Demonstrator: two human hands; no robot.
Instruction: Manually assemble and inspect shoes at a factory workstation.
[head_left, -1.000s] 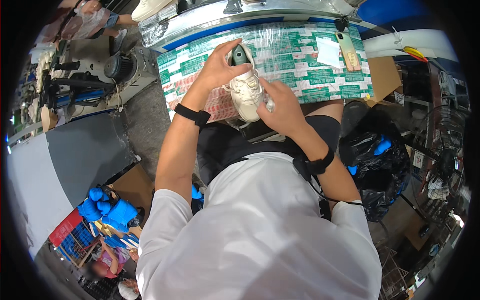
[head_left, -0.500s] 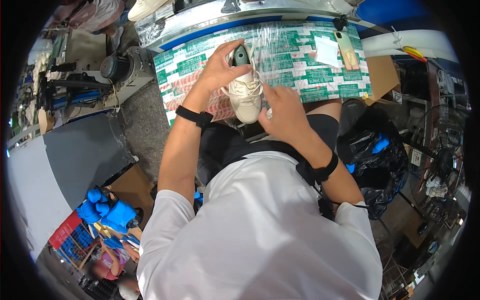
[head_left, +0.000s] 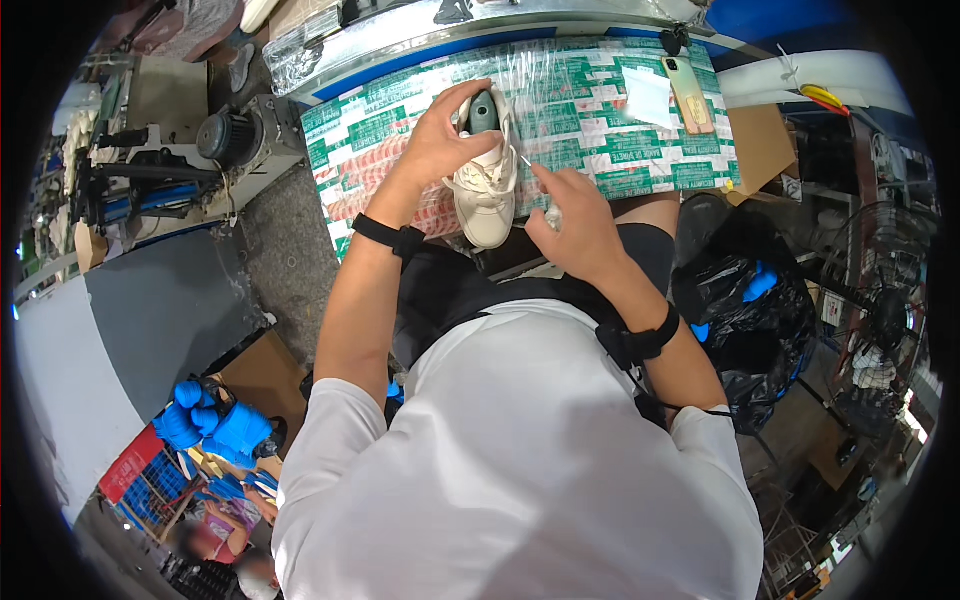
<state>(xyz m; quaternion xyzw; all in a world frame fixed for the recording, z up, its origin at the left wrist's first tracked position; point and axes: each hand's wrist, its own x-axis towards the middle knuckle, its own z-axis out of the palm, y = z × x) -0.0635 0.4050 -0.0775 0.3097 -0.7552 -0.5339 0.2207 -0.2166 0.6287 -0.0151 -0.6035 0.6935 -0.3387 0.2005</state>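
Observation:
A cream lace-up sneaker (head_left: pixel 484 215) stands on the near edge of the table with its toe toward me. Inside its heel shows a dark green piece (head_left: pixel 483 112). My left hand (head_left: pixel 445 135) grips the shoe around the heel opening, thumb across the tongue and fingers at the back. Loose-looking laces (head_left: pixel 487 172) cross the upper. Just right of the shoe, my right hand (head_left: pixel 578 222) is closed on a thin metal-tipped tool (head_left: pixel 526 161), its tip pointing toward the laces and apart from them. A pale part beneath the fingers may be its handle.
Green-and-white printed tape covers the table (head_left: pixel 580 130). A phone (head_left: pixel 689 95) and a white packet (head_left: pixel 650 97) lie at its far right. A metal ledge (head_left: pixel 430 35) runs behind. Black plastic bags (head_left: pixel 745 330) stand at right, a motor (head_left: pixel 230 135) at left.
My right hand has drawn back slightly to the right from the laces, and the tool's tip now shows. The laces lie closer to the shoe. My left hand keeps its grip.

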